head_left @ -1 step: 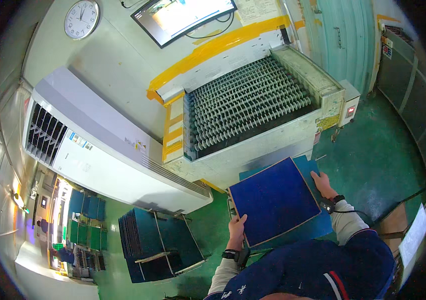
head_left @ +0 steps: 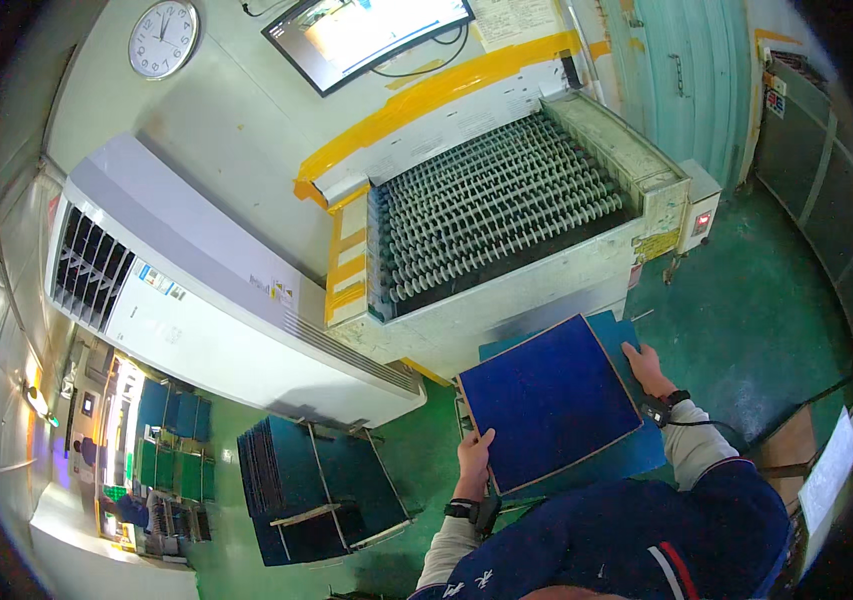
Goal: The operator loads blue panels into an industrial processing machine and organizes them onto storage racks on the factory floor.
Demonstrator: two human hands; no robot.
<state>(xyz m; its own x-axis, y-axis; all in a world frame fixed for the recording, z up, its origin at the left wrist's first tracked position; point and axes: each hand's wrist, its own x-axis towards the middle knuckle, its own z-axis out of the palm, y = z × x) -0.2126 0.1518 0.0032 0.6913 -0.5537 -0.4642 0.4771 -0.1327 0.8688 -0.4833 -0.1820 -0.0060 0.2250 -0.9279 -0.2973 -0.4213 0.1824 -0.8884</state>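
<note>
A dark blue rectangular panel (head_left: 551, 400) with a thin pale border lies tilted in front of my body. Beneath it, larger teal panels (head_left: 636, 455) stick out at the right and along the far edge. My left hand (head_left: 474, 460) pinches the blue panel's near left edge, thumb on top and the other fingers mostly hidden. At the right edge of the teal panel, my right hand (head_left: 649, 370) is closed, with its fingers curled on that edge and apart from the blue panel.
Just beyond the panels stands a conveyor machine (head_left: 546, 315) with rows of rollers (head_left: 496, 205). A rack of upright dark panels (head_left: 321, 480) stands on the floor at left, near a white air conditioner (head_left: 236, 320). A control box (head_left: 698, 205) juts from the machine's right side.
</note>
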